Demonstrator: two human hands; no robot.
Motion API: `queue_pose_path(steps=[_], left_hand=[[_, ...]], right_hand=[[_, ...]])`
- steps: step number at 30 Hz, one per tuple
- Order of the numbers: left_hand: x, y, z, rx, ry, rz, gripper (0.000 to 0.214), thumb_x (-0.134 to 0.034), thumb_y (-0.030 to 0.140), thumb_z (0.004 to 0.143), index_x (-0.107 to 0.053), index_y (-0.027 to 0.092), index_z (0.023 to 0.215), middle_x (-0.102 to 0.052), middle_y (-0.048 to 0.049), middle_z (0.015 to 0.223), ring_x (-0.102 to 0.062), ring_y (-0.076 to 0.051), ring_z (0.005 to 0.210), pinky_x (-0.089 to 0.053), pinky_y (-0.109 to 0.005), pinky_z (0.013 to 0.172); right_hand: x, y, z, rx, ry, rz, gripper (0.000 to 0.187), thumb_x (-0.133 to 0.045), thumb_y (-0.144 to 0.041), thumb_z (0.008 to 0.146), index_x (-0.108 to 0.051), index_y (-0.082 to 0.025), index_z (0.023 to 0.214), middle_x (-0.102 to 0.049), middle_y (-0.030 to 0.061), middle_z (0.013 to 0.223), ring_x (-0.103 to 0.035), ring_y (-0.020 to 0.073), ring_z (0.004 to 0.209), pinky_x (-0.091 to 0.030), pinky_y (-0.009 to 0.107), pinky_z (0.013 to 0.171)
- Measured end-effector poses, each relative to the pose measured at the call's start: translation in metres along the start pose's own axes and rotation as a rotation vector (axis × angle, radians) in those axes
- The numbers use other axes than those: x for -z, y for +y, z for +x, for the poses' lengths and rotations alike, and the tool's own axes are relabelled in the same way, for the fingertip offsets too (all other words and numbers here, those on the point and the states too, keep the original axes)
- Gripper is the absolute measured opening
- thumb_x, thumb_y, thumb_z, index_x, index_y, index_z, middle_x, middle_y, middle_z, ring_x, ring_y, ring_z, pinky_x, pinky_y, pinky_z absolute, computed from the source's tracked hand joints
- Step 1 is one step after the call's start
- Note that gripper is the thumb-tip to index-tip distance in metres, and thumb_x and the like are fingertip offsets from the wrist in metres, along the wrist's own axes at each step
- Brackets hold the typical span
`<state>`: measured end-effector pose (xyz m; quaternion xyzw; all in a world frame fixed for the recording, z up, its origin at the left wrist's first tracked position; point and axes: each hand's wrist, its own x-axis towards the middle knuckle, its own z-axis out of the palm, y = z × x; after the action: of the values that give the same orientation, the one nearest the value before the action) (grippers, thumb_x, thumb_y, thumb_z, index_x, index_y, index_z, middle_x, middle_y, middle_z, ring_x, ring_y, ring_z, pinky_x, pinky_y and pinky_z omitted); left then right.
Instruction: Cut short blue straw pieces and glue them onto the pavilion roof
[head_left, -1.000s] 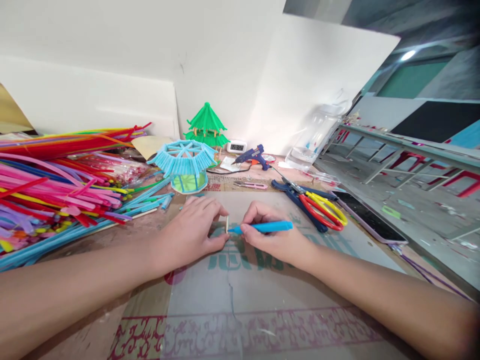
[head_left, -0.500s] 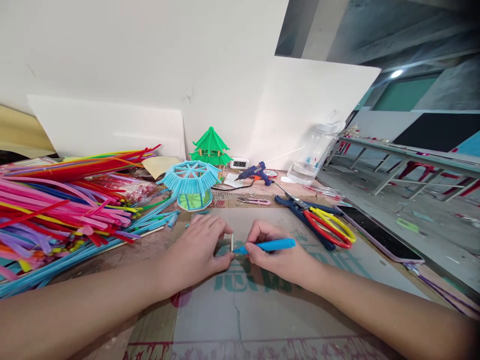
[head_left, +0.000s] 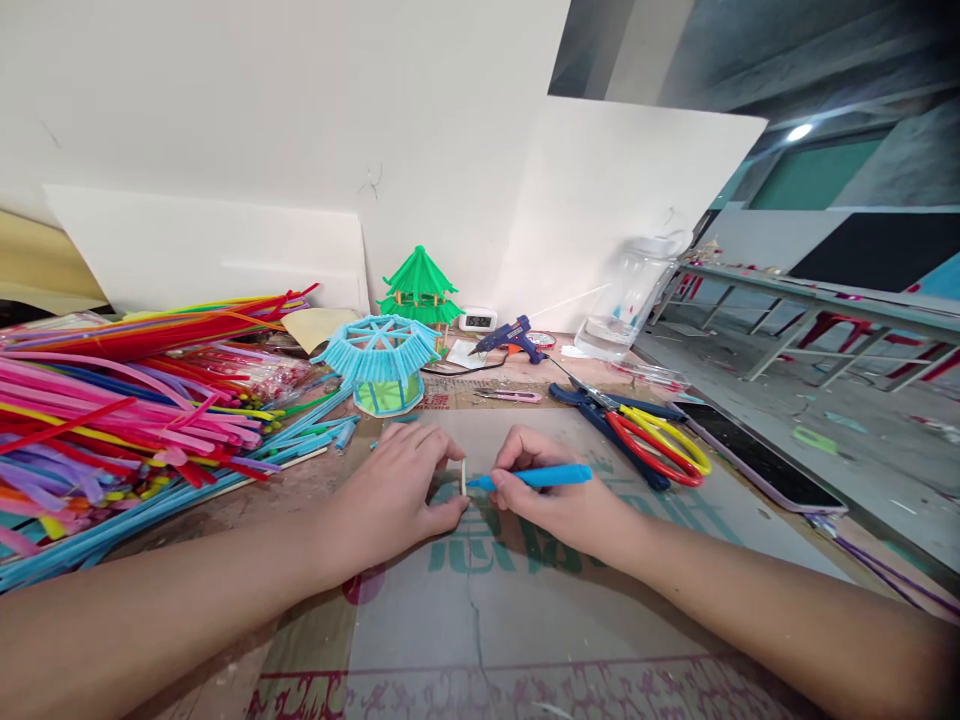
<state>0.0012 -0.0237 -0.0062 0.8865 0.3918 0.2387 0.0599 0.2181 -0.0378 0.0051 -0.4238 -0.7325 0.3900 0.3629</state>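
My left hand pinches a short pale stick upright between thumb and forefinger, one finger at each end. In my right hand is a blue marker pen, its tip pointing left and at or very near the stick's side. Both hands are low over a cardboard sheet with green and red print. Beyond my left hand stands a small blue pipe-cleaner pavilion with green panels. Behind that is a green tiered pavilion roof on thin posts.
Bundles of colourful pipe cleaners fill the left side. Along the back are a small digital clock, a blue glue gun and a clear bottle. Pliers and scissors lie at right beside a phone.
The marker's tip has shifted slightly up along the stick. Both hands keep their grips, and the view has tilted a little.
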Motion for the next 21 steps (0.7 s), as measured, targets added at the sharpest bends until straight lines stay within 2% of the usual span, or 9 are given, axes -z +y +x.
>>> queue_pose_path(steps=[6, 15, 21], left_hand=[[0.0004, 0.0007, 0.0011, -0.003, -0.003, 0.003, 0.024, -0.069, 0.033, 0.084, -0.056, 0.019, 0.100, -0.061, -0.0037, 0.094, -0.058, -0.026, 0.096, -0.045, -0.039, 0.086], [0.0000, 0.0002, 0.0022, 0.014, -0.018, -0.031, 0.023, -0.068, 0.030, 0.083, -0.055, 0.019, 0.099, -0.060, -0.0036, 0.095, -0.056, -0.025, 0.096, -0.044, -0.039, 0.086], [-0.0003, 0.0005, 0.0023, 0.020, -0.016, -0.044, 0.022, -0.069, 0.030, 0.083, -0.055, 0.019, 0.097, -0.060, -0.0031, 0.095, -0.056, -0.024, 0.094, -0.043, -0.038, 0.084]], right_hand=[[0.0003, -0.0011, 0.0002, -0.014, -0.034, -0.027, 0.018, -0.064, -0.030, 0.084, -0.050, -0.022, 0.076, -0.060, -0.0018, 0.064, -0.049, 0.0111, 0.053, -0.037, 0.024, 0.048], [0.0008, 0.0014, -0.0007, -0.020, -0.007, 0.010, 0.019, -0.061, -0.036, 0.088, -0.051, -0.022, 0.081, -0.060, -0.0012, 0.067, -0.052, 0.0128, 0.058, -0.042, 0.027, 0.054], [0.0010, -0.0028, -0.0009, -0.046, -0.029, 0.014, 0.021, -0.065, -0.033, 0.084, -0.050, -0.022, 0.076, -0.058, -0.0024, 0.063, -0.050, 0.0116, 0.055, -0.039, 0.025, 0.050]])
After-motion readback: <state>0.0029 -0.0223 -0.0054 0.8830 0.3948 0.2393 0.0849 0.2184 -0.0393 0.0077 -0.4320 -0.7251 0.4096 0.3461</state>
